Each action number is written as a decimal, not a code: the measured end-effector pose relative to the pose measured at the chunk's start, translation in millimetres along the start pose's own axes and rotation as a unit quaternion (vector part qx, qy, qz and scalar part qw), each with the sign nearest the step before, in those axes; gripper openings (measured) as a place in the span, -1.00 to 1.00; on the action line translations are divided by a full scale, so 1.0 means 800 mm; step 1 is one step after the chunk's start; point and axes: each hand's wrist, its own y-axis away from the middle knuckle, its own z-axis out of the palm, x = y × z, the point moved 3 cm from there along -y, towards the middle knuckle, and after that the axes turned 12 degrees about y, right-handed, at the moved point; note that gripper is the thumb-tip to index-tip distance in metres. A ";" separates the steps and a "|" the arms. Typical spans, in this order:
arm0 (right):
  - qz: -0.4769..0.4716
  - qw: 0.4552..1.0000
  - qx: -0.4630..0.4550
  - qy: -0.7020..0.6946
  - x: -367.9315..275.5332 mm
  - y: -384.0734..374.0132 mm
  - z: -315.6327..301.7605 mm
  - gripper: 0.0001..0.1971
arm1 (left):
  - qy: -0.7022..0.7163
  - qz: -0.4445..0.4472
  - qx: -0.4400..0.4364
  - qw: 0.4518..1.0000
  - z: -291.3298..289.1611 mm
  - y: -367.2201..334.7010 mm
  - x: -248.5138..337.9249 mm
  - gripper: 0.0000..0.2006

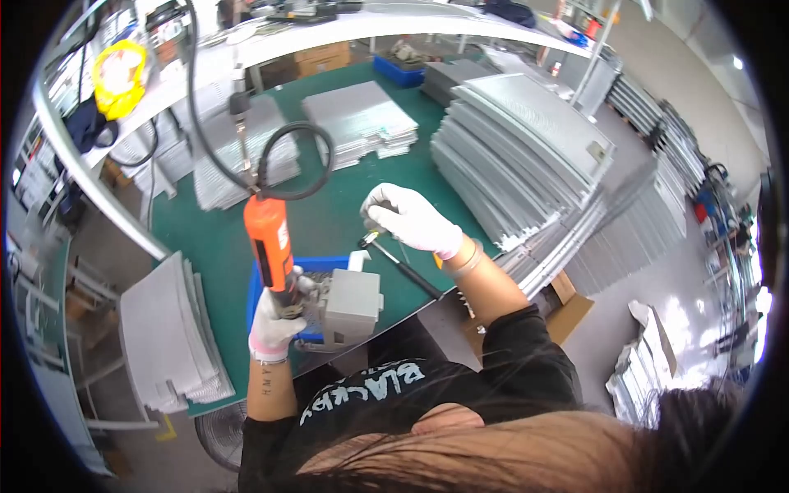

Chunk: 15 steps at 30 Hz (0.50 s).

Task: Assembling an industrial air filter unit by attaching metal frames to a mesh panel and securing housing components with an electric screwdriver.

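My left hand, in a white glove, is closed around the lower end of an orange electric screwdriver. The tool stands upright and hangs from a dark cord. Right beside that hand is a grey box-shaped device, partly in front of a blue bin of small loose parts. My right hand, also gloved, is raised over the green table with its fingers curled inward; whatever they hold, if anything, cannot be made out. Below it lies a hammer with a dark handle.
Stacks of grey sheet-metal panels stand at the right, the back and the left edge of the green table. A white shelf spans the back. An open cardboard box is on the right.
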 end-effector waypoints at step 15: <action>-0.493 0.795 -0.019 0.354 -0.109 0.053 0.062 -0.25 | -0.077 -0.023 0.033 0.996 -0.155 -0.033 -0.066 -0.03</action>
